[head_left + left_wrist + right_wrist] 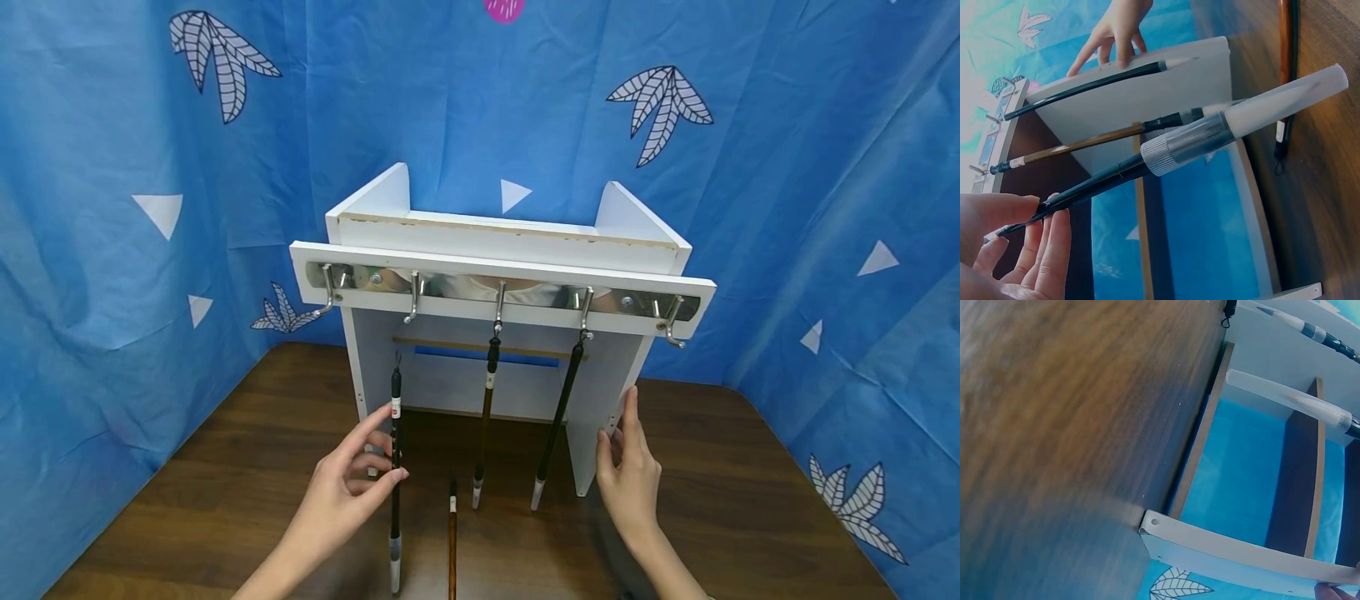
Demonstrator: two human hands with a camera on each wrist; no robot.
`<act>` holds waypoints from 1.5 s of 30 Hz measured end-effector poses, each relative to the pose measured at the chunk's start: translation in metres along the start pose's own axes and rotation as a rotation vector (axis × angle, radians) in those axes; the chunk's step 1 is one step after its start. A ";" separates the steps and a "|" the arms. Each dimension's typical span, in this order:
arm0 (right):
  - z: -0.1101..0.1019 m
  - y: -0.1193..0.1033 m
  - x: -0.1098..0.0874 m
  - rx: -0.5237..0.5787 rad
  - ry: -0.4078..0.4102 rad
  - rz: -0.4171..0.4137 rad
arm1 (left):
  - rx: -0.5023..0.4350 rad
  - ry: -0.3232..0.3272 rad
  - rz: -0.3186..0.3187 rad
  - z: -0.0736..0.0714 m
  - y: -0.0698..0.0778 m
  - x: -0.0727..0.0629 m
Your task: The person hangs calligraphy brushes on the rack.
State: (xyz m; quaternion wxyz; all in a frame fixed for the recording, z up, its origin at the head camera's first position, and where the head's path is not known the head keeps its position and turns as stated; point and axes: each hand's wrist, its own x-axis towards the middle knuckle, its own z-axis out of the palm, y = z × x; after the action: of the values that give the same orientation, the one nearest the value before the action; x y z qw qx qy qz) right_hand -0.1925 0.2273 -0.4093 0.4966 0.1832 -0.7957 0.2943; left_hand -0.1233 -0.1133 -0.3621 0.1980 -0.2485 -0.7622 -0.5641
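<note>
My left hand pinches a black-handled calligraphy brush between thumb and fingers. The brush is upright, its hanging loop at the top and its clear-capped tip pointing down, left of and below the second hook. In the left wrist view, the cap is seen large over the white bristles. My right hand touches the right side panel of a white hook rack, index finger straight along it and thumb at the front edge. A brown brush hangs from the middle hook, a black brush from the fourth.
Another brown-handled brush lies on the dark wooden table in front of the rack. The outermost left hook and right hook bear nothing. A blue patterned curtain surrounds the table at the back and sides.
</note>
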 end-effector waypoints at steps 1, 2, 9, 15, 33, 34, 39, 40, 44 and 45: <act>0.000 0.000 0.000 -0.001 0.001 -0.001 | 0.005 0.004 0.002 0.000 0.001 0.000; 0.000 0.000 0.000 -0.001 0.000 -0.001 | 0.008 0.006 0.003 0.000 0.002 0.000; 0.000 -0.001 0.000 0.003 -0.011 0.010 | 0.009 0.010 0.015 -0.001 0.005 0.001; -0.001 0.000 -0.001 0.001 -0.026 0.020 | 0.012 0.016 0.033 -0.001 0.009 0.002; 0.000 0.001 -0.001 0.009 -0.019 0.019 | 0.033 0.024 0.061 -0.003 0.017 0.008; 0.000 0.001 -0.001 0.009 -0.018 0.019 | 0.035 0.023 0.063 -0.003 0.018 0.009; 0.000 0.001 -0.001 0.005 0.002 -0.001 | 0.043 0.026 0.070 -0.003 0.021 0.012; 0.000 0.001 -0.001 0.005 0.004 -0.002 | 0.045 0.027 0.073 -0.002 0.022 0.012; 0.000 0.000 -0.001 0.004 0.007 -0.004 | 0.049 0.027 0.082 -0.002 0.024 0.015; 0.000 0.000 -0.001 0.004 0.007 -0.003 | 0.050 0.028 0.082 -0.002 0.025 0.015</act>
State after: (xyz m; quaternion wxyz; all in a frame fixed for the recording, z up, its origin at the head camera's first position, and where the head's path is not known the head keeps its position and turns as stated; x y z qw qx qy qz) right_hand -0.1926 0.2275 -0.4101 0.4995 0.1844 -0.7931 0.2958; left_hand -0.1207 -0.1066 -0.3341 0.2376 -0.2668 -0.7623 -0.5397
